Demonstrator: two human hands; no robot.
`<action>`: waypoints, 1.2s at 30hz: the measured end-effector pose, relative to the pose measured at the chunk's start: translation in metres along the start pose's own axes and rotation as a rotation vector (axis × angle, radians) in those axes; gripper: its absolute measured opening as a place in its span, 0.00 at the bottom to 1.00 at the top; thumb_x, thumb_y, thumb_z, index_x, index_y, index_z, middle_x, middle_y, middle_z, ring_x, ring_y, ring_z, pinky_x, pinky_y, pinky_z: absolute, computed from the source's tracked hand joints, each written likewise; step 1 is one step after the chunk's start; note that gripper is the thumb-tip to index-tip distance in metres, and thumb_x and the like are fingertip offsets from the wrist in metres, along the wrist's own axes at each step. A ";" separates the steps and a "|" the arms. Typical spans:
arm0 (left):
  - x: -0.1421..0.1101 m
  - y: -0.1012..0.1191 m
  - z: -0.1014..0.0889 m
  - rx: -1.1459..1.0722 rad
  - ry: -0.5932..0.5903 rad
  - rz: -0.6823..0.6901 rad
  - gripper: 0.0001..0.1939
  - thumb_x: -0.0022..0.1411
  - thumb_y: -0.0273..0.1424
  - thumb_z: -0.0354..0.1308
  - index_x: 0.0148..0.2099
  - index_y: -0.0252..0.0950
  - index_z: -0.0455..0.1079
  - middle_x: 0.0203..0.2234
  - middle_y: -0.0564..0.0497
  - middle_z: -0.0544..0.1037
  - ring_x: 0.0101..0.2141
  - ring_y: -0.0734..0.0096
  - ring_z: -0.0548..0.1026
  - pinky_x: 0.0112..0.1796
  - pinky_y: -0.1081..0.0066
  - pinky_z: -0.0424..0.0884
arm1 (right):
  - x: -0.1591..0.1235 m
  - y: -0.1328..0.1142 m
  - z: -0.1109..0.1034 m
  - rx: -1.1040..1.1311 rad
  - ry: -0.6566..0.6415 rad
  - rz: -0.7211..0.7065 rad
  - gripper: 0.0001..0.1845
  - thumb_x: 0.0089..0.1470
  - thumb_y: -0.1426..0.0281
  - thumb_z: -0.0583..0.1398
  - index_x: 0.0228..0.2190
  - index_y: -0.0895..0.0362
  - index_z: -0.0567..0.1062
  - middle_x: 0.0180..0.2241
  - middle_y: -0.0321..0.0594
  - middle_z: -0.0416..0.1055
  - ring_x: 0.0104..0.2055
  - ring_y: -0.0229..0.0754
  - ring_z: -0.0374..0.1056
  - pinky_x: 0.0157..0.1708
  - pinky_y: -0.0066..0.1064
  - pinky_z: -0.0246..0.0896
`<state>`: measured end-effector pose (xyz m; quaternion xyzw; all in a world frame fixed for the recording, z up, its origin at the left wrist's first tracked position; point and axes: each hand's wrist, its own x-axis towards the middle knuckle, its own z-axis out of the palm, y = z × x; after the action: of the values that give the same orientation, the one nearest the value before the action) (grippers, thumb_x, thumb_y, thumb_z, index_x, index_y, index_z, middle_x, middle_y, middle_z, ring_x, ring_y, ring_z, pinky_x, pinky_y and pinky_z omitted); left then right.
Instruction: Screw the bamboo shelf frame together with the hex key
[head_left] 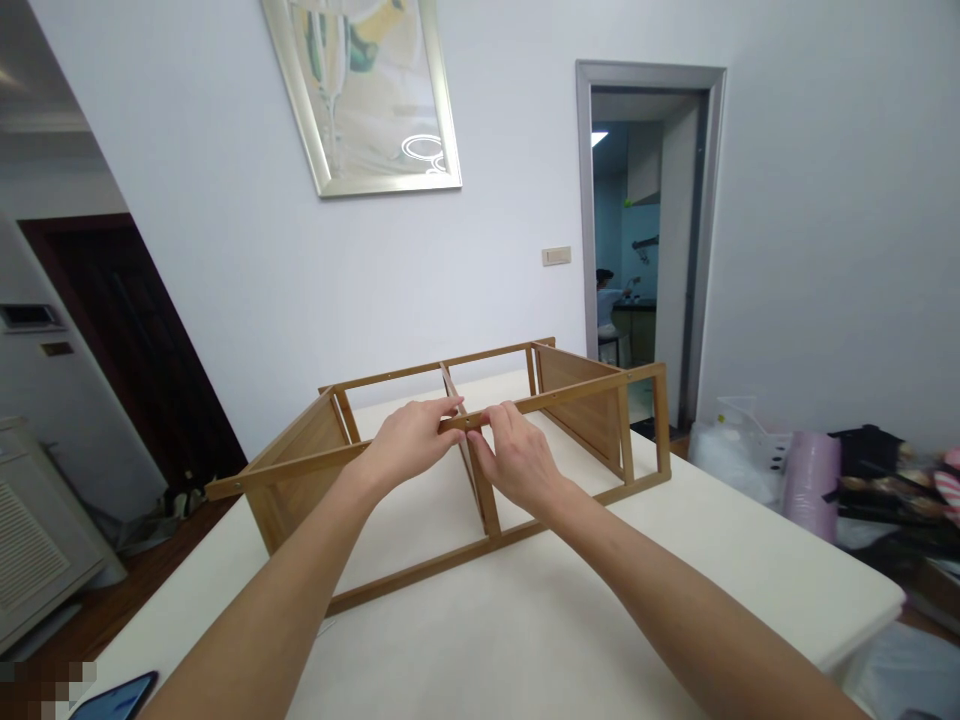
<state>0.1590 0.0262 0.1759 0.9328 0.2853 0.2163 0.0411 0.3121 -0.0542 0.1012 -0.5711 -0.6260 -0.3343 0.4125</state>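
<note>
A brown wooden shelf frame (420, 572) lies on its side across a white table (450, 640). My left hand (409, 440) grips its upper near rail just left of the middle divider (486, 505), thumb on the near side and fingers over the top. On the other side of that joint, my right hand (517, 455) holds the same rail, with its fingers bent over it. Between the two hands a small dark hole or screw head shows in the rail; which one, I cannot tell. Solid panels close the left end (300, 470) and the right end (577, 400).
A phone (116, 697) lies at the table's lower left edge. Right of the table are a pink roll (812, 485), clear plastic wrapping (727, 455) and a dark pile of items. Behind stands a white wall with a framed picture (375, 95) and a doorway (630, 250); a person is partly visible beyond.
</note>
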 end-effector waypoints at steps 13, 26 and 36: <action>0.008 0.000 -0.001 -0.027 -0.126 -0.027 0.25 0.60 0.35 0.50 0.59 0.40 0.69 0.43 0.49 0.80 0.41 0.62 0.75 0.42 0.69 0.69 | 0.012 -0.016 0.013 -0.337 -0.184 -0.066 0.10 0.63 0.75 0.45 0.34 0.58 0.64 0.29 0.43 0.64 0.29 0.42 0.60 0.25 0.31 0.50; 0.010 -0.004 0.001 -0.030 -0.136 -0.008 0.25 0.59 0.35 0.51 0.60 0.42 0.68 0.47 0.49 0.79 0.47 0.59 0.75 0.45 0.68 0.68 | 0.010 -0.011 0.009 -0.263 -0.089 -0.343 0.15 0.59 0.81 0.41 0.34 0.60 0.66 0.30 0.45 0.63 0.32 0.44 0.57 0.31 0.35 0.56; 0.010 -0.006 0.003 -0.015 -0.136 -0.045 0.28 0.59 0.37 0.52 0.63 0.42 0.64 0.41 0.50 0.79 0.41 0.63 0.75 0.41 0.69 0.67 | -0.008 0.005 0.002 0.267 0.262 0.090 0.07 0.61 0.74 0.50 0.39 0.57 0.66 0.33 0.41 0.69 0.36 0.39 0.66 0.35 0.31 0.63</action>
<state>0.1642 0.0370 0.1751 0.9383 0.3013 0.1534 0.0722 0.3164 -0.0551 0.0925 -0.4904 -0.5795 -0.3008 0.5772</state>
